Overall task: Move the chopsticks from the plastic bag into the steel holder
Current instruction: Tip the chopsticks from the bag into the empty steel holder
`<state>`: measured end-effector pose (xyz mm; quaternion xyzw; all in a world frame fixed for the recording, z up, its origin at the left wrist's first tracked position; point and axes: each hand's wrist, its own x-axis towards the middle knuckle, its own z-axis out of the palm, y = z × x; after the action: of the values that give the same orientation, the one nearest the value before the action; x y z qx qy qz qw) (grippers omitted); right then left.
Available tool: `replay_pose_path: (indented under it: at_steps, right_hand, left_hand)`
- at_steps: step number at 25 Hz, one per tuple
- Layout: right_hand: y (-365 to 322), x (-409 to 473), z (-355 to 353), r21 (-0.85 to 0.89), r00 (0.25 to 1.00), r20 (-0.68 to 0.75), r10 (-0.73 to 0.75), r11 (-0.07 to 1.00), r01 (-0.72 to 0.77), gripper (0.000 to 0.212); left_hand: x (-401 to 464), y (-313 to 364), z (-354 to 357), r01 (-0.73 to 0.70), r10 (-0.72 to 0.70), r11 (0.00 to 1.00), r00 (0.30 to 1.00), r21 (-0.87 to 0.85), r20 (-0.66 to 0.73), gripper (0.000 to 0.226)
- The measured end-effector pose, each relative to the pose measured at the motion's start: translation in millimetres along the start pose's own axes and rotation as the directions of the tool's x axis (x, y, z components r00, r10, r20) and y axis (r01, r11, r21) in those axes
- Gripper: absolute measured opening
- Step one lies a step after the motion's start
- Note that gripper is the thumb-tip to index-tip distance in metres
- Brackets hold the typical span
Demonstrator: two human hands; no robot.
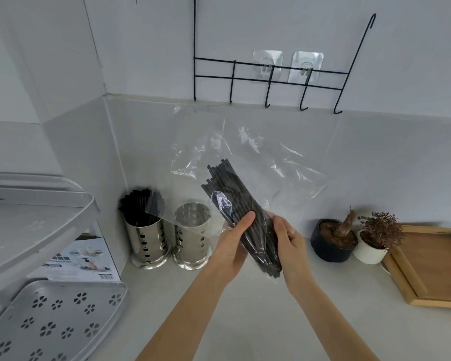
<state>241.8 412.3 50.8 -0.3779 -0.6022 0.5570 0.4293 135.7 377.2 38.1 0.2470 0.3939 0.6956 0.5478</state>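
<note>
A bundle of black chopsticks lies tilted inside a large clear plastic bag, held up above the counter. My left hand grips the bundle's lower part from the left, thumb across it. My right hand holds the same lower part from the right, through the plastic. Two perforated steel holders stand at the back left. The left holder is full of black chopsticks. Nothing shows inside the right holder, which is just left of my left hand; a flap of the bag hangs in front of both.
A grey tiered rack and a perforated tray fill the left side, with a printed box behind. Two small potted plants and a wooden tray stand at the right. A black wire hook rack hangs on the wall.
</note>
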Motion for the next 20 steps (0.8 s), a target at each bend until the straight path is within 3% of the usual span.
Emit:
replay_pose_path:
  at_steps: [3,9,10,12,14,16,17,20]
  right_hand:
    - [-1,10,-1,-0.055,0.998,0.052,0.018,0.998,-0.015,0.026]
    - [-1,23,-6,-0.19,0.992,0.124,0.035,0.982,-0.011,0.017]
    - [-5,25,-12,-0.147,0.988,0.134,0.075,0.988,-0.055,0.012]
    - [-21,33,-29,0.063,0.975,0.126,0.181,0.98,-0.19,0.035]
    - [-45,51,-48,0.168,0.986,0.058,0.157,0.972,-0.164,0.05]
    - [-77,71,-52,0.073,0.997,0.031,0.069,0.995,-0.071,0.04]
    - [-92,83,-51,-0.003,0.998,0.046,0.038,0.999,-0.038,0.048]
    - [-129,106,-37,-0.349,0.957,0.261,0.124,0.937,-0.026,0.067]
  left_hand:
    - [10,0,-3,0.01,-0.01,1.0,1.0,0.011,0.019,0.061]
    - [21,3,-1,0.015,-0.019,0.999,0.991,-0.03,-0.135,0.046]
    - [22,5,-2,0.016,-0.022,0.999,0.986,-0.038,-0.165,0.037]
    - [21,13,-7,0.033,-0.046,0.997,0.978,-0.066,-0.204,0.021]
    - [22,18,-14,0.04,-0.052,0.997,0.976,-0.061,-0.213,0.013]
    - [22,19,-20,0.038,-0.043,0.999,0.977,-0.031,-0.209,0.01]
    - [21,19,-22,0.036,-0.04,0.999,0.977,-0.021,-0.209,0.01]
    - [19,18,-28,0.031,-0.031,1.0,0.979,-0.005,-0.199,0.016]
